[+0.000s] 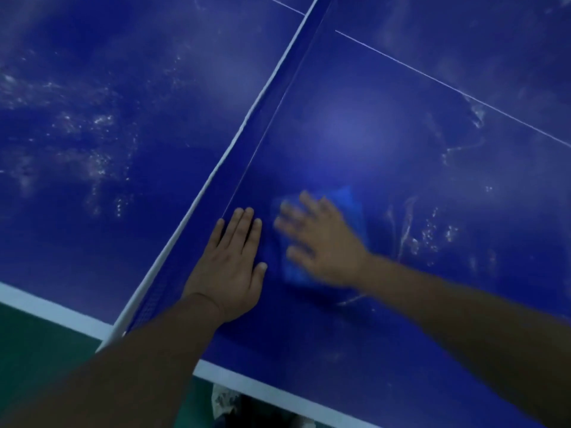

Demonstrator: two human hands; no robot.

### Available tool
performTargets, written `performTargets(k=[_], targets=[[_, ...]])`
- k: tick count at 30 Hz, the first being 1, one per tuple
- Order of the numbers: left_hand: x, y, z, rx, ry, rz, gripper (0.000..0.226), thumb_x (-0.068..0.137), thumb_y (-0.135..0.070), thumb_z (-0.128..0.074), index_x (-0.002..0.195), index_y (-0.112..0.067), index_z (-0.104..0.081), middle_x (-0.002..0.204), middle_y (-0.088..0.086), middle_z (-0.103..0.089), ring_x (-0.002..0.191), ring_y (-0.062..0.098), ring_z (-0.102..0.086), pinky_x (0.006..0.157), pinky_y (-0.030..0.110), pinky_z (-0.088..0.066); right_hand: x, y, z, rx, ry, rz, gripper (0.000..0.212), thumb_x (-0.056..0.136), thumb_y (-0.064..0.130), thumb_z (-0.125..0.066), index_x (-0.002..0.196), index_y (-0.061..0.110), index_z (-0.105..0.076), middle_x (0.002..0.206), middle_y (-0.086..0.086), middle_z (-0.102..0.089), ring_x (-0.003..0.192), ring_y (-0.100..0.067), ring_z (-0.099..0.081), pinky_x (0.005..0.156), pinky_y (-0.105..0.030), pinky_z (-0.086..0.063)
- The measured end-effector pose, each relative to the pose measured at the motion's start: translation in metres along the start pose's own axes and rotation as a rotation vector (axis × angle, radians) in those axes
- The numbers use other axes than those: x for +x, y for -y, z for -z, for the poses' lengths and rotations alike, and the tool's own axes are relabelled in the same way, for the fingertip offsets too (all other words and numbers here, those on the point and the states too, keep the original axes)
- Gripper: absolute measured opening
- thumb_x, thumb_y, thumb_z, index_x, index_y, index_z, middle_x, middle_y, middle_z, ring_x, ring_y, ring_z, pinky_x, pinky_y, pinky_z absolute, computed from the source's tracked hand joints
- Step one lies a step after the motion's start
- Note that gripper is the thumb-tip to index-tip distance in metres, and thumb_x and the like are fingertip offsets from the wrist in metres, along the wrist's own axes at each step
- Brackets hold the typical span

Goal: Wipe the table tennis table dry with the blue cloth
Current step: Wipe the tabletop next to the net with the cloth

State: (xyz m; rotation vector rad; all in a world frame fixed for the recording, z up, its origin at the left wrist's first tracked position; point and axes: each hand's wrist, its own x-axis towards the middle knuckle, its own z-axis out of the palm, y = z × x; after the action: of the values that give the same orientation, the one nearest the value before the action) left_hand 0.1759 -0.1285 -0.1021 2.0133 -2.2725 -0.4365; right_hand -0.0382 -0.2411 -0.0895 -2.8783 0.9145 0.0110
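Blue cloth (347, 197) lies flat on the worktop (401, 103), on the person's side of the net (216, 180) and near its foot. It is pinned under the right grip (321, 242), whose fingers are spread straight and press down on it rather than curl round it. That grip is smeared by blur, so I judge it to be mid-swipe. Between the cloth and the net, the left grip (231, 267) rests flat on the worktop with straight fingers, holding nothing.

The cloth looks soft, limp and light, and it will likely bunch or skid on the wet, glossy surface. It is best handled with a flat palm over its middle, so that the corners trail behind. It will probably grow heavier as it soaks.

Water beads (432, 233) and streaks sit past the cloth, away from the net. A wider scatter of droplets (92, 125) lies on the far side of the net. The strip right beside the net around the 2 grips looks smoother, so I judge that most of the wiping is left to do.

No bucket, basin or other container shows
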Motion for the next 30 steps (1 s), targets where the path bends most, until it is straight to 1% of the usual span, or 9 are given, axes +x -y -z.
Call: performTargets(k=[3, 5, 7, 11, 18, 22, 26, 28, 30], targets=[[-0.001, 0.004, 0.005, -0.138, -0.006, -0.028, 0.07, 0.095, -0.042, -0.017, 0.154, -0.01, 0.003, 0.167, 0.009, 0.002, 0.154, 0.017, 0.01, 0.123, 0.036, 0.01, -0.07, 0.053, -0.003, 0.051, 0.191, 0.403, 0.052, 0.104, 0.053, -0.038, 0.15, 0.031, -0.043, 0.165, 0.003, -0.026, 0.154, -0.032, -0.012, 0.122, -0.056, -0.012], [-0.004, 0.006, 0.008, -0.247, -0.021, -0.026, 0.07, 0.095, -0.044, -0.015, 0.153, -0.012, 0.006, 0.167, 0.006, 0.004, 0.153, 0.013, 0.012, 0.123, 0.03, 0.012, -0.067, 0.025, 0.002, 0.023, 0.185, 0.445, 0.049, 0.105, 0.052, -0.034, 0.146, 0.029, -0.048, 0.161, 0.001, -0.035, 0.152, -0.033, -0.022, 0.118, -0.057, -0.022], [-0.013, 0.004, 0.01, -0.336, -0.052, -0.001, 0.069, 0.097, -0.048, -0.014, 0.154, -0.015, 0.004, 0.166, 0.001, 0.006, 0.152, 0.009, 0.012, 0.123, 0.028, 0.009, -0.037, -0.018, 0.008, -0.019, 0.099, 0.184, 0.054, 0.105, 0.054, -0.025, 0.145, 0.027, -0.049, 0.157, -0.003, -0.042, 0.146, -0.038, -0.033, 0.113, -0.06, -0.031], [-0.046, -0.008, 0.002, -0.409, -0.111, 0.065, 0.072, 0.099, -0.056, -0.016, 0.158, -0.016, -0.006, 0.166, -0.005, 0.001, 0.152, 0.003, 0.009, 0.122, 0.021, 0.007, 0.011, -0.015, 0.017, 0.042, 0.104, -0.323, 0.07, 0.095, 0.057, -0.012, 0.158, 0.032, -0.026, 0.167, 0.008, -0.017, 0.155, -0.029, -0.006, 0.12, -0.058, -0.013], [-0.045, -0.011, -0.003, -0.215, -0.082, 0.022, 0.072, 0.1, -0.055, -0.019, 0.158, -0.012, -0.022, 0.167, 0.007, -0.01, 0.155, 0.018, 0.001, 0.125, 0.037, 0.0, -0.13, 0.131, -0.015, 0.064, 0.104, -0.001, 0.054, 0.104, 0.052, -0.036, 0.154, 0.031, -0.037, 0.166, 0.007, -0.022, 0.155, -0.03, -0.011, 0.123, -0.052, -0.009], [-0.047, -0.015, -0.003, -0.046, -0.025, -0.096, 0.068, 0.102, -0.051, -0.019, 0.156, -0.011, -0.03, 0.166, 0.011, -0.017, 0.155, 0.025, -0.006, 0.124, 0.045, -0.004, -0.167, 0.074, -0.014, -0.004, 0.109, -0.252, 0.053, 0.1, 0.05, -0.036, 0.15, 0.033, -0.039, 0.16, 0.005, -0.036, 0.15, -0.031, -0.025, 0.115, -0.057, -0.03], [-0.055, -0.028, -0.006, -0.095, -0.013, -0.103, 0.066, 0.103, -0.049, -0.02, 0.156, -0.01, -0.03, 0.165, 0.009, -0.018, 0.155, 0.023, -0.007, 0.125, 0.042, -0.003, -0.126, 0.049, 0.0, 0.095, 0.039, -0.685, 0.065, 0.098, 0.056, -0.015, 0.155, 0.032, -0.034, 0.165, 0.01, -0.022, 0.155, -0.026, -0.009, 0.122, -0.055, -0.015], [-0.057, -0.03, -0.008, -0.152, -0.033, -0.055, 0.066, 0.103, -0.049, -0.02, 0.156, -0.009, -0.028, 0.166, 0.009, -0.016, 0.155, 0.022, -0.005, 0.125, 0.036, 0.002, -0.097, 0.088, -0.007, 0.074, -0.015, -0.686, 0.064, 0.097, 0.053, -0.019, 0.151, 0.029, -0.043, 0.163, 0.005, -0.031, 0.152, -0.032, -0.02, 0.12, -0.057, -0.019], [-0.056, -0.029, -0.007, -0.146, -0.045, -0.049, 0.067, 0.103, -0.049, -0.021, 0.156, -0.009, -0.028, 0.166, 0.011, -0.015, 0.155, 0.022, -0.004, 0.125, 0.033, 0.005, -0.092, 0.145, -0.018, 0.051, -0.027, -0.503, 0.057, 0.099, 0.049, -0.029, 0.148, 0.026, -0.047, 0.16, 0.002, -0.037, 0.15, -0.034, -0.026, 0.118, -0.058, -0.022]])
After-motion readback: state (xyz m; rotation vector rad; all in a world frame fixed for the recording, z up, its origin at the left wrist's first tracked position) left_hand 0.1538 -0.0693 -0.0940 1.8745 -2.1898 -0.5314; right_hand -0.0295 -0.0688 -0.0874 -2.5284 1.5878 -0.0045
